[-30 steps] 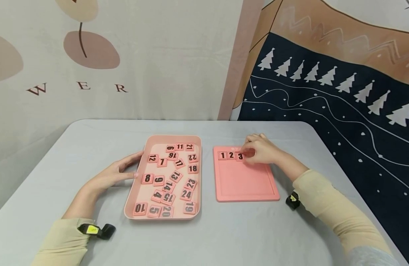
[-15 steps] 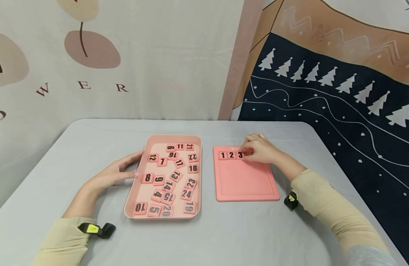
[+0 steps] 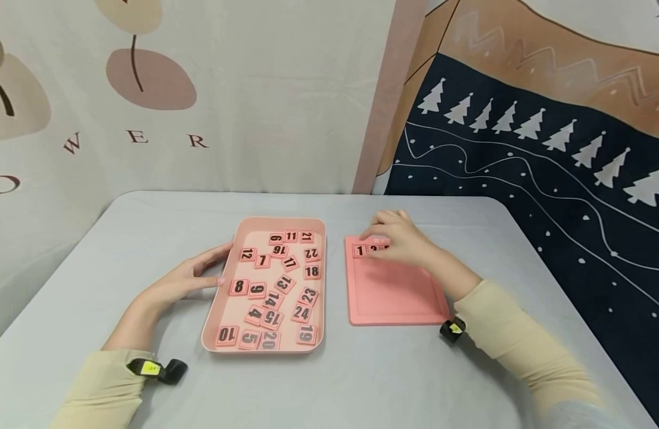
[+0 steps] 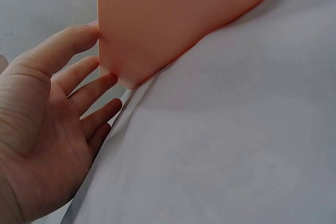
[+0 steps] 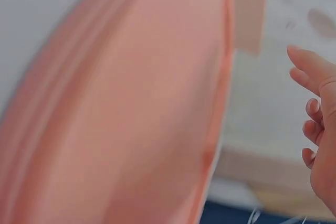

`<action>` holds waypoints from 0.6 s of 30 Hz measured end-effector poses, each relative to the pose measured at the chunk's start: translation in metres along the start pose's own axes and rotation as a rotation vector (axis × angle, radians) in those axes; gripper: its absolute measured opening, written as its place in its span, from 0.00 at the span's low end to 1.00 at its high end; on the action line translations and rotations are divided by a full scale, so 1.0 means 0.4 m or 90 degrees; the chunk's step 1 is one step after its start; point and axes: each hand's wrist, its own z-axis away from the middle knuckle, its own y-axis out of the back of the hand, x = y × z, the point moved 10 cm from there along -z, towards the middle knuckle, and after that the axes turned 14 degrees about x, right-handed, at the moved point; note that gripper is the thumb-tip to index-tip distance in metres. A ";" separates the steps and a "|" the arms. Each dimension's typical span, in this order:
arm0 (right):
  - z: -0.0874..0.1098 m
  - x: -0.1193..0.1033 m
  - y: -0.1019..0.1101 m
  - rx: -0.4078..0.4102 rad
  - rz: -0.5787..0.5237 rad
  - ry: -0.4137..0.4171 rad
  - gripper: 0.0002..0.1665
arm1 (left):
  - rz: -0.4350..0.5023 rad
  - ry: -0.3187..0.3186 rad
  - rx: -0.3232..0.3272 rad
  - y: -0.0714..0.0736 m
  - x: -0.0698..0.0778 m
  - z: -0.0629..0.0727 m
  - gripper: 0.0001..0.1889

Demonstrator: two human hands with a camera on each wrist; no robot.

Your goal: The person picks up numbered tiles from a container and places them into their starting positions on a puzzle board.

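Hands at work on a pale desk (image 3: pixel 383 381): at left, a person's left hand (image 3: pixel 187 279), fingers spread and gripping nothing, touches the left side of a pink tray (image 3: pixel 254 227) of loose number tiles (image 3: pixel 239 287). At right, the right hand (image 3: pixel 399 241), loosely bent with no tile visible in its fingers, reaches over a pink board (image 3: pixel 394 292), partly covering the far-left row, 1 (image 3: pixel 360 251), 2 and 3; contact is unclear. Light, flat fingertip pressure would likely seat tiles squarely without nudging their neighbors.
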 end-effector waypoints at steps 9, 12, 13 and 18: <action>-0.074 -0.213 -0.098 -0.005 -0.042 0.058 0.19 | 0.005 0.005 -0.001 0.002 -0.002 0.000 0.38; -0.083 -0.264 -0.153 -0.045 -0.046 0.070 0.19 | 0.000 0.004 -0.001 0.003 -0.002 0.001 0.38; -0.086 -0.278 -0.170 -0.059 -0.048 0.073 0.19 | -0.002 0.004 -0.001 0.003 -0.001 0.001 0.38; -0.095 -0.329 -0.243 -0.123 -0.035 0.082 0.19 | -0.004 -0.004 -0.003 0.003 0.002 0.000 0.38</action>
